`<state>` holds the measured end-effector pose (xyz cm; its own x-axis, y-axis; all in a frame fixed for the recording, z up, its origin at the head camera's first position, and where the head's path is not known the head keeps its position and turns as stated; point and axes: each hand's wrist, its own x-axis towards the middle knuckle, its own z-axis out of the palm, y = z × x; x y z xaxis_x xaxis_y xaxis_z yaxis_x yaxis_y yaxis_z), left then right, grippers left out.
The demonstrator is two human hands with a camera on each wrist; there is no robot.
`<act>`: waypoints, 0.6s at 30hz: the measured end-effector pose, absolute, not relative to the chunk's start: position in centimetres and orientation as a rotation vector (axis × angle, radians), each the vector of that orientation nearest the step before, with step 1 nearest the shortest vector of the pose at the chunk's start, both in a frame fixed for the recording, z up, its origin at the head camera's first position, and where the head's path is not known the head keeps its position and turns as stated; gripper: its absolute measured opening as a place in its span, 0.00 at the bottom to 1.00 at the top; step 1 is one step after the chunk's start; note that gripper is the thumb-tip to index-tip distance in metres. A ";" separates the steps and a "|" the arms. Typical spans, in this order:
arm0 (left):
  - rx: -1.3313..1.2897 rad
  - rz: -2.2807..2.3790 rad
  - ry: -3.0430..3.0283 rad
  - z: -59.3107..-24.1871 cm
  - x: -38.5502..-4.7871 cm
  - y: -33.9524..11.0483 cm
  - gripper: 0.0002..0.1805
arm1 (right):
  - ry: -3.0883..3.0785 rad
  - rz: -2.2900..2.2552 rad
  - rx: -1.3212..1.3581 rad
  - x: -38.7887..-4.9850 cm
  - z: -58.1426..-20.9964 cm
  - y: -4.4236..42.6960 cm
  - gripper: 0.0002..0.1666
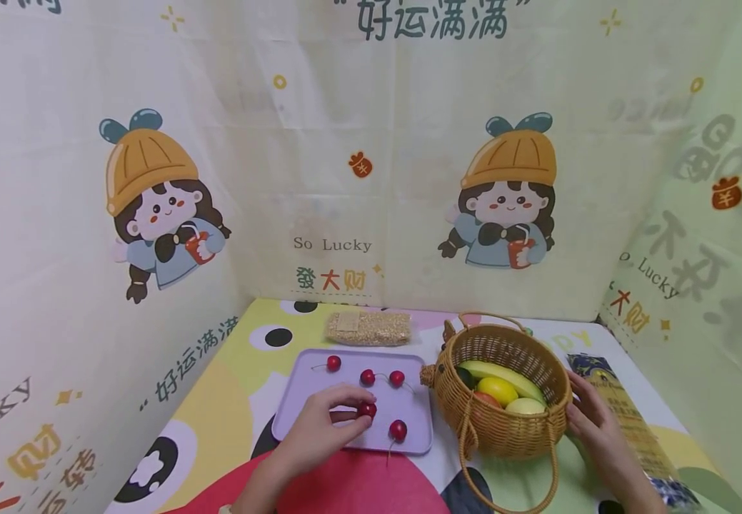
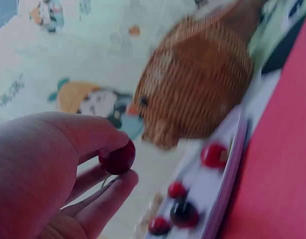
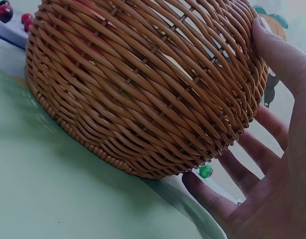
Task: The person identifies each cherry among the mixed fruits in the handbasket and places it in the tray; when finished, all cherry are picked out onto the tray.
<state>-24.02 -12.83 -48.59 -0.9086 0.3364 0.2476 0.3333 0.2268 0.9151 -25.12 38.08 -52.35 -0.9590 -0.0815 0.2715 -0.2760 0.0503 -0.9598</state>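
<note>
In the head view my left hand (image 1: 328, 421) pinches a dark red cherry (image 1: 367, 410) between thumb and fingers, over a lilac tray (image 1: 293, 385). The left wrist view shows this cherry (image 2: 117, 157) up close, a thin stem below it. Several other cherries (image 1: 398, 430) lie spread on the tray. To the right stands a wicker basket (image 1: 505, 435) containing a banana (image 1: 502, 376), a lemon (image 1: 496, 391), a partly covered red fruit and a pale round fruit (image 1: 525, 407). My right hand (image 1: 592, 414) rests against the basket's right side with its fingers spread, as the right wrist view shows.
A clear bag of grain (image 1: 368, 328) lies behind the tray. A long blue and gold packet (image 1: 628, 414) lies right of the basket, partly behind my right arm. The basket's rope handle (image 1: 553, 478) hangs down in front. Printed cloth walls (image 1: 409, 214) enclose the table.
</note>
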 end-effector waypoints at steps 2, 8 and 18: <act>0.610 1.833 2.544 -48.8 -24.8 -13.7 0.15 | -2.163 2.036 0.376 -25.2 -52.3 38.1 0.37; 0.440 1.872 2.700 -49.8 -25.8 -15.3 0.16 | -2.168 2.045 0.352 -25.0 -52.4 38.1 0.37; 0.302 1.861 2.831 -51.6 -26.6 -16.6 0.15 | -2.184 2.038 0.349 -25.2 -52.2 38.1 0.37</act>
